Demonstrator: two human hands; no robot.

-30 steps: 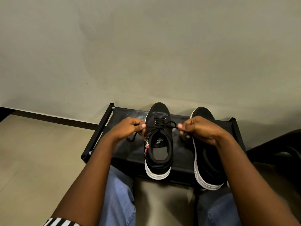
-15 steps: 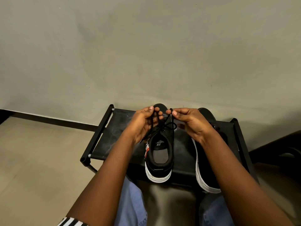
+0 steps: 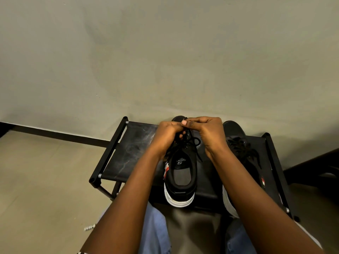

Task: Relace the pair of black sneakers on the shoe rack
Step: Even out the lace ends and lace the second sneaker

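**Lower centre.** The near sneaker point(image 3: 180, 174), black with a white sole and a grey insole, stands on the shoe rack point(image 3: 132, 149) with its heel toward you. The second sneaker point(image 3: 238, 145) sits just beside it at right, partly behind your forearm. Your left hand point(image 3: 166, 136) and right hand point(image 3: 206, 132) each pinch the lace point(image 3: 193, 139) above the toe. Half a second ago they were apart; now the knuckles touch. The rack top is scuffed black fabric in a tubular frame.
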